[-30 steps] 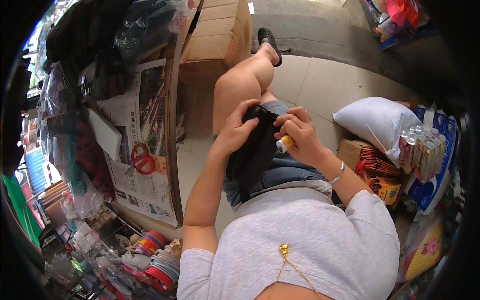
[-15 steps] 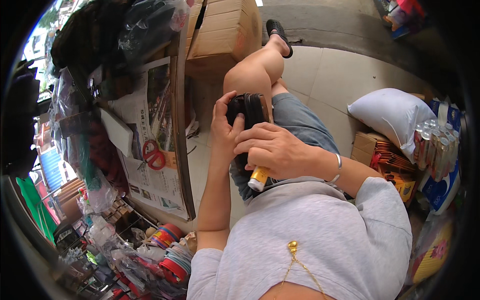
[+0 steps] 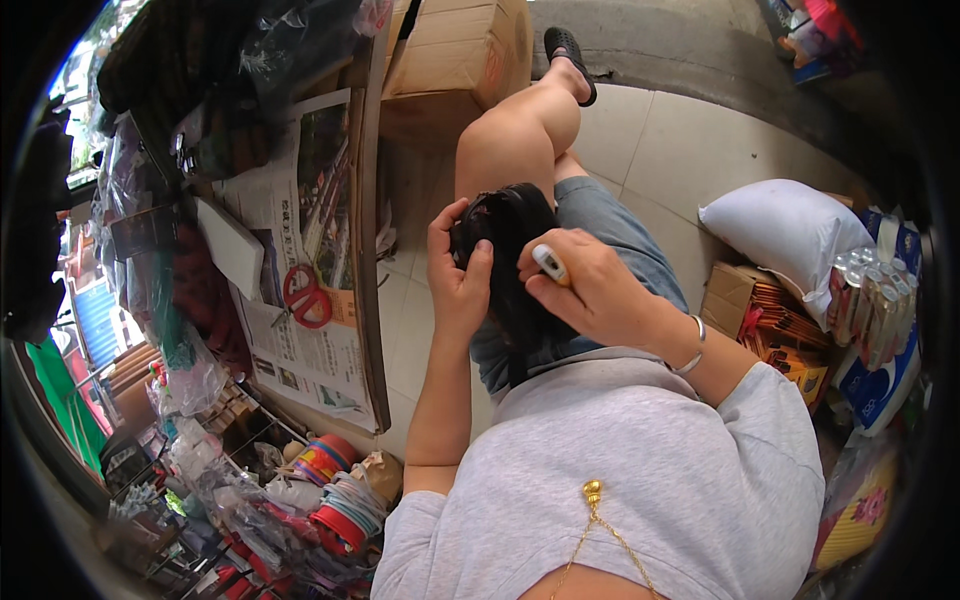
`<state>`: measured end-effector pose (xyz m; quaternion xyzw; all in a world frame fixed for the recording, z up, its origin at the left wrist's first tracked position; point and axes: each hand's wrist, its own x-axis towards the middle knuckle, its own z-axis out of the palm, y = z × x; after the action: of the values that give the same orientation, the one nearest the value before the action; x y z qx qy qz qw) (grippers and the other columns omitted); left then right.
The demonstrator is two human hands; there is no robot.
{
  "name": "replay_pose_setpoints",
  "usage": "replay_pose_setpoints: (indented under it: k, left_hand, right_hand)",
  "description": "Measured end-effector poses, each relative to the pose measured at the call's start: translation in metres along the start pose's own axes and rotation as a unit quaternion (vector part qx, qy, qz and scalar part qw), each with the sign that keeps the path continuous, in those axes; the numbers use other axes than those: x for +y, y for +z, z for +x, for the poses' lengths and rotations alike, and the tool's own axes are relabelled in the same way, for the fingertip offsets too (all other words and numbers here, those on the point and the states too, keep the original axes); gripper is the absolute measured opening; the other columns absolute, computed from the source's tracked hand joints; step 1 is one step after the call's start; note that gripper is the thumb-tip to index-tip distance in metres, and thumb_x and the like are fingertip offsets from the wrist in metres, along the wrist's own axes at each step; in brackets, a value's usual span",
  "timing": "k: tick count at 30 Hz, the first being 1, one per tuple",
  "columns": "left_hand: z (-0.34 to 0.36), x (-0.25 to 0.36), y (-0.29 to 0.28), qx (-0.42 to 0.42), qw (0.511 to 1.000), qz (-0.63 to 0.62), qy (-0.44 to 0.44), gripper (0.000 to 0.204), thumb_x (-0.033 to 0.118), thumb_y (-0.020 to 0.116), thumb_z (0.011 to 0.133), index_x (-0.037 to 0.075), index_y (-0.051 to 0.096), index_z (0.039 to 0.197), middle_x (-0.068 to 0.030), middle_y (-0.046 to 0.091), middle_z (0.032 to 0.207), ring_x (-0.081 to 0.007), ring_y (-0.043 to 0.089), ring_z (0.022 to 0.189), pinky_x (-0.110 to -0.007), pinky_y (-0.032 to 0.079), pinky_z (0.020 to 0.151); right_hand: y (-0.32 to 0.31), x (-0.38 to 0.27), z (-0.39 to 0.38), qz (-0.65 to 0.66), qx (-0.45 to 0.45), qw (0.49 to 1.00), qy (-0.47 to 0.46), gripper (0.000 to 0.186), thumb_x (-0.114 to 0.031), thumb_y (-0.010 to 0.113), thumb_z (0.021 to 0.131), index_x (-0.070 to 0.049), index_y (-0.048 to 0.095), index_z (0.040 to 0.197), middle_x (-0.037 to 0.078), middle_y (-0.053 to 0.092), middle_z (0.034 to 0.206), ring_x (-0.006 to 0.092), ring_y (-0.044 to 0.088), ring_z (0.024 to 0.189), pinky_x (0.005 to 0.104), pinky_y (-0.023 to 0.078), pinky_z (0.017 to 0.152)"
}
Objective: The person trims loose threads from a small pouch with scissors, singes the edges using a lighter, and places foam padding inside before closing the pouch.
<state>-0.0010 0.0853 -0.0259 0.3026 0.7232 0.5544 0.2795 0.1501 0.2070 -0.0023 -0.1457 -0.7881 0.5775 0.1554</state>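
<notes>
Bag [image 3: 511, 262] clasped in our left grip [image 3: 464, 284], tube [image 3: 550, 264] held in our right grip [image 3: 592, 282]: we should steady the bag firmly, keeping the tube clear of it.

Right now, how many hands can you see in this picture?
2: the left hand holds the black bag, and the right hand, close beside it, grips a small yellow-and-white item. The picture's dark edges could hide others.

Black pouch [image 3: 520, 235] is partly covered by left hand [image 3: 462, 280]; part of white-tipped yellow tube [image 3: 551, 265] is concealed by right hand [image 3: 597, 288]. Red item [image 3: 836, 24] well beyond right hand is cut off by upper edge.
</notes>
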Motion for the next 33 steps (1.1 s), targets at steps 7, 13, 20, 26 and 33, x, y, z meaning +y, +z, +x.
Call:
replay_pose_setpoints:
  k: [7, 13, 20, 26, 33]
  left_hand:
    - [-0.009, -0.007, -0.004, 0.036, 0.998, -0.033, -0.030, 0.047, -0.001, 0.057, 0.085, 0.003, 0.046, 0.131, -0.0048, 0.056, 0.115, -0.0112, 0.055, 0.098, -0.025, 0.045, 0.089]
    - [-0.026, -0.002, -0.002, 0.053, 0.998, -0.003, -0.042, 0.047, 0.006, 0.061, 0.082, 0.002, 0.047, 0.127, -0.0079, 0.051, 0.120, -0.0150, 0.052, 0.106, -0.028, 0.042, 0.094]
    - [-0.029, -0.003, 0.000, 0.058, 0.997, -0.033, -0.035, 0.048, 0.003, 0.062, 0.081, 0.002, 0.047, 0.127, -0.0077, 0.051, 0.118, -0.0148, 0.051, 0.104, -0.029, 0.042, 0.094]
    - [-0.030, -0.003, -0.001, 0.058, 0.998, -0.010, -0.019, 0.049, 0.003, 0.062, 0.081, 0.002, 0.047, 0.127, -0.0080, 0.051, 0.119, -0.0159, 0.051, 0.106, -0.030, 0.041, 0.095]
    - [-0.032, -0.004, -0.002, 0.064, 0.998, -0.011, -0.017, 0.049, 0.004, 0.063, 0.081, 0.002, 0.047, 0.127, -0.0090, 0.050, 0.123, -0.0187, 0.050, 0.111, -0.031, 0.040, 0.098]
  right_hand:
    - [0.019, -0.004, 0.005, 0.178, -0.035, 0.982, 0.052, 0.024, -0.013, 0.057, 0.094, -0.001, 0.052, 0.113, 0.017, 0.061, 0.096, 0.0341, 0.062, 0.088, 0.0352, 0.049, 0.078]
    - [0.004, 0.015, 0.013, 0.247, -0.009, 0.951, 0.188, 0.019, -0.015, 0.049, 0.098, -0.001, 0.046, 0.110, 0.012, 0.058, 0.086, 0.0231, 0.061, 0.083, 0.0331, 0.048, 0.077]
    - [0.008, 0.021, 0.014, 0.231, -0.054, 0.953, 0.189, 0.015, -0.016, 0.045, 0.099, -0.003, 0.040, 0.106, 0.009, 0.059, 0.079, 0.0184, 0.058, 0.065, 0.0310, 0.049, 0.067]
    - [0.010, 0.017, 0.017, 0.240, -0.061, 0.951, 0.183, 0.016, -0.016, 0.045, 0.100, -0.003, 0.042, 0.108, 0.008, 0.058, 0.081, 0.0166, 0.057, 0.071, 0.0292, 0.048, 0.070]
    - [0.015, 0.024, 0.015, 0.295, -0.074, 0.942, 0.142, 0.019, -0.015, 0.048, 0.099, -0.005, 0.046, 0.116, 0.000, 0.050, 0.085, 0.0074, 0.047, 0.077, 0.0220, 0.043, 0.071]
